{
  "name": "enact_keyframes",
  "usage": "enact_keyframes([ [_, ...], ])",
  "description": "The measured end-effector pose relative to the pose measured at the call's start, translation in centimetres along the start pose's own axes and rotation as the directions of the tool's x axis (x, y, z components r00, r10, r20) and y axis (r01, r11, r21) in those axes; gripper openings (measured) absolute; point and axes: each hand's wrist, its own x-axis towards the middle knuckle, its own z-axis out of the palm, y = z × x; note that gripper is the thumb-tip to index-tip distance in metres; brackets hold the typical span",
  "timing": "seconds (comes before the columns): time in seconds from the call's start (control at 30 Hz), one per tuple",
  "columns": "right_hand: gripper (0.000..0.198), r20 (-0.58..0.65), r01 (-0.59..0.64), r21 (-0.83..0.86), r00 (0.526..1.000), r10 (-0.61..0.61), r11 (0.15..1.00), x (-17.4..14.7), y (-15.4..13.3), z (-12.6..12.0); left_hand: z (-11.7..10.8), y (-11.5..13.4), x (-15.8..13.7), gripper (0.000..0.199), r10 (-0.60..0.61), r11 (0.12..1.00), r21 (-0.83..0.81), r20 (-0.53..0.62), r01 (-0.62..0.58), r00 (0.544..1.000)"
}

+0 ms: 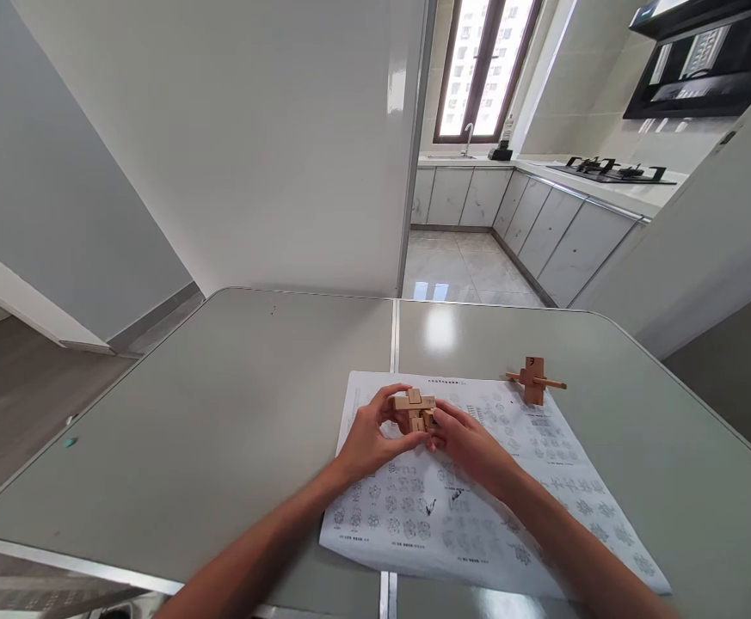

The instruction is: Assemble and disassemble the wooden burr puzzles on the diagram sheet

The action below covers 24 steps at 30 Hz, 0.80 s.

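Observation:
Just above a printed sheet of diagrams (407, 550), both my hands hold a small puzzle of interlocking light-wood blocks (415, 402). My left hand (375, 434) grips it from the left, with the thumb low in front and the fingers curled behind. On the other side, my right hand (465, 438) pinches the lower right blocks, its fingers partly hidden behind the wood. Dark marks show on some of the blocks, too small to read. A second, redder wooden puzzle (533, 380) stands apart from my hands at the sheet's upper right corner, with a thin rod crossing it.
The grey-green table (207, 430) has a metal seam (394, 335) running down its middle. A small green bit (70, 442) lies near its left edge. Behind are a white wall panel (298, 155) and a kitchen with a gas stove (607, 170).

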Motion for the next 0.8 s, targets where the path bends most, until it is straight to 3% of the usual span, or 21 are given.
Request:
enact_keyframes([
  [0.2, 0.040, 0.022, 0.043, -0.104, 0.999, -0.040, 0.994, -0.1, -0.4, 0.3, 0.1, 0.1, -0.1, 0.065, 0.066, 0.996, 0.057, 0.013, -0.067, 0.998],
  [0.47, 0.051, -0.008, 0.064, -0.041, 0.998, -0.064, 0.997, -0.6, -0.3, 1.8, 0.0, -0.3, -0.7, 0.063, 0.160, 0.953, 0.260, -0.003, -0.153, 0.987],
  [0.8, 0.053, -0.046, 0.096, -0.087, 0.994, -0.100, 0.992, -1.1, -0.3, 2.3, -0.1, -0.4, -0.6, 0.063, 0.191, 0.949, 0.257, 0.003, -0.185, 0.982],
])
